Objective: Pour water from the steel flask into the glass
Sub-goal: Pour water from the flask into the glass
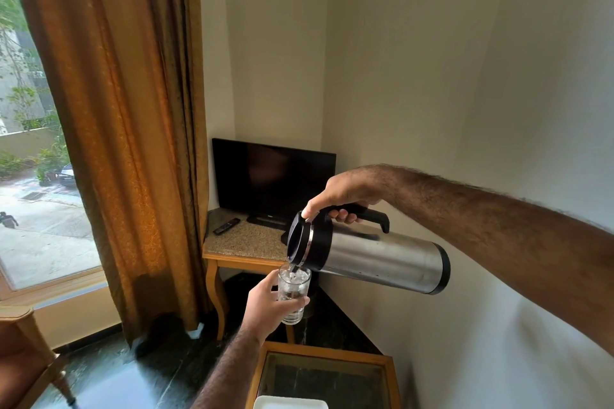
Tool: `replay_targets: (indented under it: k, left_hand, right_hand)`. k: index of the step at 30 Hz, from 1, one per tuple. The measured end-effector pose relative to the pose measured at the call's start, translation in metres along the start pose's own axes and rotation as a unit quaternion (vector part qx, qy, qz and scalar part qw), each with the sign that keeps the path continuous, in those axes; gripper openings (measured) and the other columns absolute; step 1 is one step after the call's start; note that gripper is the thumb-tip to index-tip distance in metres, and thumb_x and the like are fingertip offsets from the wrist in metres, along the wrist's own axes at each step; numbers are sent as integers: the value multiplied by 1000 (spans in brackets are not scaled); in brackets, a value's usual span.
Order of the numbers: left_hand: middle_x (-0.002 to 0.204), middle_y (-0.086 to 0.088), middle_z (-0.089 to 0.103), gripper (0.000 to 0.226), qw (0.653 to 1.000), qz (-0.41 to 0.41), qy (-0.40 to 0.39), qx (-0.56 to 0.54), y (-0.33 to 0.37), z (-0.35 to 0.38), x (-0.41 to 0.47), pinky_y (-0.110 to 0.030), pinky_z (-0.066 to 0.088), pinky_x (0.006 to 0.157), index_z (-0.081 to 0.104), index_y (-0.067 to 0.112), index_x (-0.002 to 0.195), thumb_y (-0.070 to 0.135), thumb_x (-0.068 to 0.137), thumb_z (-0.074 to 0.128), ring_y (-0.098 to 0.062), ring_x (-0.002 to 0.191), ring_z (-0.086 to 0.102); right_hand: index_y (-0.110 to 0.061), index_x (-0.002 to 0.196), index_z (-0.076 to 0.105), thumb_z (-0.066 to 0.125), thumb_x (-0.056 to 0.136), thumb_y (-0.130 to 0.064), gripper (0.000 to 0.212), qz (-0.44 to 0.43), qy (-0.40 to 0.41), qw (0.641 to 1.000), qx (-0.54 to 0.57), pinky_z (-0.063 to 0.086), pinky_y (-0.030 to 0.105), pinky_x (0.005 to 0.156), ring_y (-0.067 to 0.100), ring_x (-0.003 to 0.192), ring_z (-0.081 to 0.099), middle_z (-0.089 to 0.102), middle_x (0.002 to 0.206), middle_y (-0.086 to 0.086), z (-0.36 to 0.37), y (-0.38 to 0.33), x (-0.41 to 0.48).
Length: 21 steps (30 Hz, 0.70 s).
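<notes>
The steel flask (382, 254) is tipped almost level in mid-air, its black lid and spout pointing left. My right hand (342, 194) grips its black handle, thumb pressed on the lid. Just below the spout is a clear glass (294, 295), held upright in the air by my left hand (269, 307), which wraps around its lower half. Water runs from the spout into the glass, which is partly filled with bubbling water.
A glass-topped wooden table (324, 350) stands below my hands with a white tray (289, 403) at its near edge. Behind is a corner table (239, 247) with a TV (272, 176) and a remote (226, 226). An orange curtain (133, 109), a window and a chair arm are on the left.
</notes>
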<state>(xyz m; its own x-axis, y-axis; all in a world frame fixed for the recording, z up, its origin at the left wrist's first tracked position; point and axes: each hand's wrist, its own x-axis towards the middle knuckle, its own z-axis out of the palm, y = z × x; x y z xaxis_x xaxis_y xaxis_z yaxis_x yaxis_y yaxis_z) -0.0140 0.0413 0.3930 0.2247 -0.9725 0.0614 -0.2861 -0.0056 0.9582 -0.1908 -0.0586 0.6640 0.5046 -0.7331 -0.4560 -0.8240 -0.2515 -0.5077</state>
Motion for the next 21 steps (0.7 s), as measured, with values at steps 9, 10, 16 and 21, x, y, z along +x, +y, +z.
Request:
replay_targets:
  k: [9, 10, 16, 21]
  left_hand:
    - [100, 34, 77, 62, 1000, 3, -15, -13, 4, -3, -1, -10, 57, 60, 61, 50, 108, 34, 59, 98, 3, 87, 78]
    - [101, 34, 77, 62, 1000, 5, -15, -11, 4, -3, -1, -11, 57, 62, 62, 51, 107, 36, 58, 97, 3, 88, 78]
    - [101, 36, 75, 60, 1000, 11, -15, -6, 4, -5, -3, -11, 57, 62, 62, 51, 107, 37, 60, 96, 5, 88, 77]
    - [99, 39, 74, 60, 1000, 5, -14, -4, 4, -7, -3, -8, 56, 60, 60, 52, 105, 27, 65, 98, 8, 88, 76]
  right_hand:
    - [-12, 99, 64, 76, 91, -49, 40, 14, -6, 1000, -24, 42, 30, 58, 17, 55, 46, 48, 66, 2, 2, -4, 1]
    - [-12, 101, 65, 76, 92, -49, 40, 14, -4, 1000, -24, 41, 31, 58, 16, 55, 46, 48, 66, 2, 2, -4, 1]
    - [-11, 92, 68, 77, 90, -51, 41, 13, -1, 1000, -22, 43, 30, 57, 16, 55, 47, 50, 66, 2, 1, -4, 6]
    - [-14, 83, 71, 79, 87, -53, 39, 12, -5, 1000, -19, 45, 28, 55, 15, 50, 49, 52, 58, -2, 3, -1, 11]
